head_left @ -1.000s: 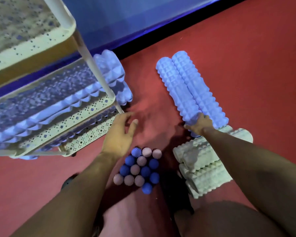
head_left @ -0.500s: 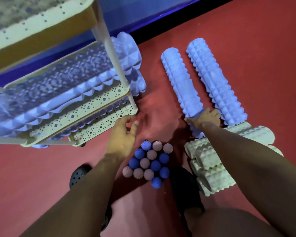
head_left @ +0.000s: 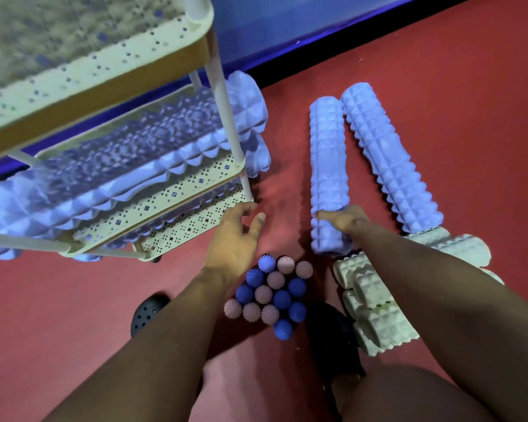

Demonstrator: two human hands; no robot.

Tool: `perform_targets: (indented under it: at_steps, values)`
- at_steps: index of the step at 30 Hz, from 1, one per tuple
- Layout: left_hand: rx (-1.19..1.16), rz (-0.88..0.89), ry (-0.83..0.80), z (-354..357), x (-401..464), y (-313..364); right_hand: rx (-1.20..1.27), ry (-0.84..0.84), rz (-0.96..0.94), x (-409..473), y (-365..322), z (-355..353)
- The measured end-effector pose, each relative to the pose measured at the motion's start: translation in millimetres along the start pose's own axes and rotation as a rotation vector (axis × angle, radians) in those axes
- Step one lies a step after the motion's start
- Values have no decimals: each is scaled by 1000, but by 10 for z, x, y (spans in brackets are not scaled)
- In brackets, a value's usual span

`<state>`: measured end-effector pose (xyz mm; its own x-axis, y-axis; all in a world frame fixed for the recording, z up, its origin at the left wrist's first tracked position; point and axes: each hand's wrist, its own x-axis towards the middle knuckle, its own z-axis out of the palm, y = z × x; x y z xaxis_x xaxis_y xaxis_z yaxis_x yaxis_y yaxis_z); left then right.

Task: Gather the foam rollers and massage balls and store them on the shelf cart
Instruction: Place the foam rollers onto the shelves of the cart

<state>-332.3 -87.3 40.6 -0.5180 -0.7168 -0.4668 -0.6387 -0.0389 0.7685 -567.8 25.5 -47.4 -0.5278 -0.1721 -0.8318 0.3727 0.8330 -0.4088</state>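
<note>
Red gym floor beside the shelf cart, whose lower tiers already hold purple rollers. Right hand clasps a purple foam roller; left hand hovers, fingers loosely spread. Massage balls, white rollers and another purple roller remain unshelved.

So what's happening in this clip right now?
A person is tidying gym gear off a red floor into a shelf cart. The right hand grips the near end of a blue roller; a second blue roller lies beside it. The left hand hovers open by the cart's corner. White rollers and spiky balls are still on the floor, and the cart already holds blue rollers.
</note>
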Motion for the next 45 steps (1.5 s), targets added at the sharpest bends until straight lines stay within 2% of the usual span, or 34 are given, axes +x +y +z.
perform_targets:
  at_steps: [4, 7, 9, 12, 14, 15, 17, 18, 20, 30, 35, 40, 45]
  values:
    - [-29, 68, -11, -130, -94, 294, 157, -79, -114, -486, -187, -31]
    - [-73, 121, -19, -279, -289, 582, 349, -205, -201, -989, -376, -116]
    - [-115, 161, -6, -388, -452, 744, 505, -355, -300, -1361, -498, -201]
    - [-214, 213, 64, -588, -738, 997, 644, -666, -471, -2061, -843, -204]
    - [-335, 218, 111, -743, -936, 1137, 814, -750, -561, -2176, -891, -259]
    - [-383, 217, 136, -814, -1038, 1197, 835, -930, -622, -2255, -834, -289]
    - [-466, 192, 152, -923, -1221, 1243, 625, -625, -684, -2648, -757, -269]
    - [-522, 168, 149, -955, -1281, 1206, 632, -659, -534, -2902, -772, -231]
    - [-629, 134, 140, -996, -1414, 1117, 673, -633, -464, -3081, -702, -34]
    - [-866, 2, 71, -1226, -1701, 910, 667, -641, -431, -3460, -626, 529]
    - [-923, 80, 238, -1418, -1648, 811, 645, -725, -495, -3567, -639, 814]
    - [-828, 95, 415, -1530, -1588, 717, 788, -719, -449, -3632, -728, 820]
    - [-744, -6, 599, -1687, -1573, 558, 964, -490, -466, -3299, -803, 299]
